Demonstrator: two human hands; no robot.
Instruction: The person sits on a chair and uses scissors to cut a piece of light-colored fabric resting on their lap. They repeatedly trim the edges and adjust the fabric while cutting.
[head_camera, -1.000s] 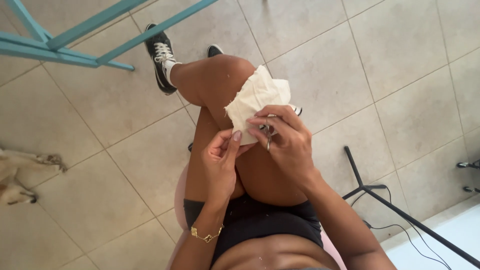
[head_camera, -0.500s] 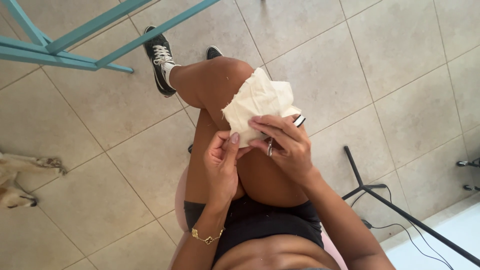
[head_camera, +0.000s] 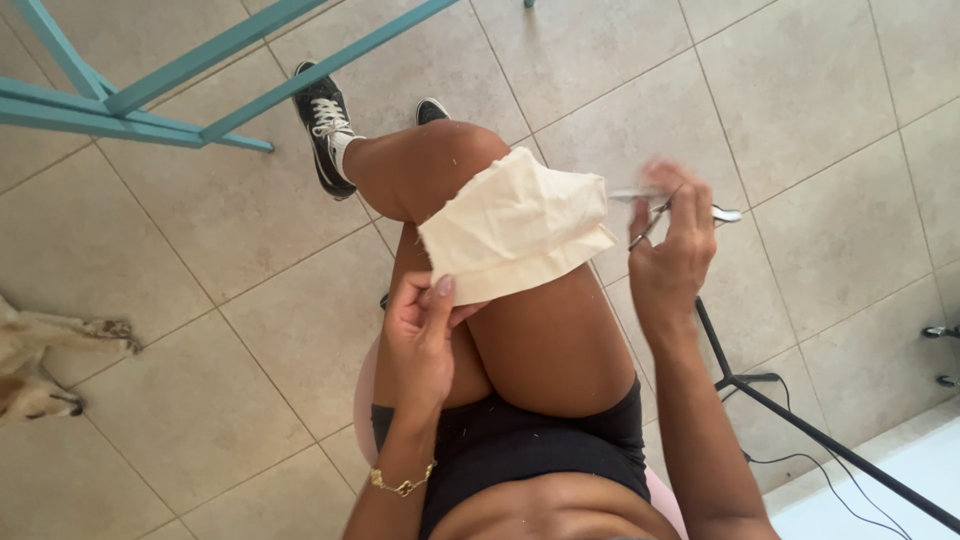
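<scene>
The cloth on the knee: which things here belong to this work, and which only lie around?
In use: cream cloth, held by left hand; small metal scissors in right hand.

Lying about: teal frame, black stand with cable, animal on floor.

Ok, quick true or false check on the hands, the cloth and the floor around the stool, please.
1. The left hand pinches the cloth at its near edge. True.
2. The right hand holds a thin metal tool. True.
3. The cloth lies on the floor. False: it is draped over the raised knee.
4. The right hand grips the cloth. False: it is off to the cloth's right, apart from it.
5. A gold bracelet sits on the left wrist. True.
</scene>
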